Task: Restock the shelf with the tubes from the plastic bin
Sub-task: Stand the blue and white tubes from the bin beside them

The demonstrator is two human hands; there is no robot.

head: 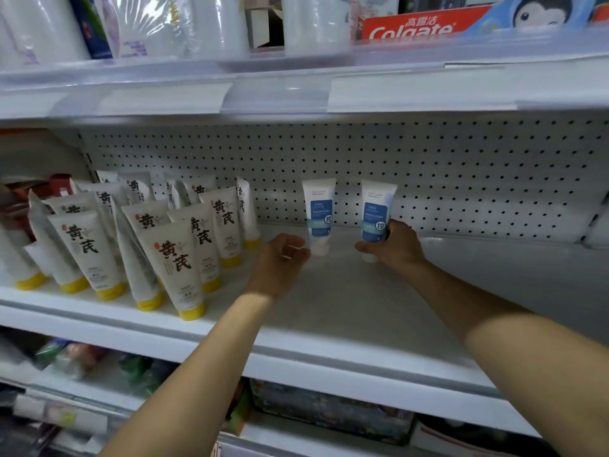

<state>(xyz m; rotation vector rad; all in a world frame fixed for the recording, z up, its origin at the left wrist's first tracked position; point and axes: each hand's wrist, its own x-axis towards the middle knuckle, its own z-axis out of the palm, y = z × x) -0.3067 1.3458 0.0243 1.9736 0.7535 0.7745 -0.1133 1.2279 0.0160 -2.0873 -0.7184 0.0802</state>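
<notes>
Tube upright in right grip

A red box read "Colgate" in white, with "高露洁" above it. The yellow-capped tubes bore "黄芪" in large dark characters. The left blue tube and the right blue tube each showed "控" in a circle; their smaller print was too fine to read.
</notes>
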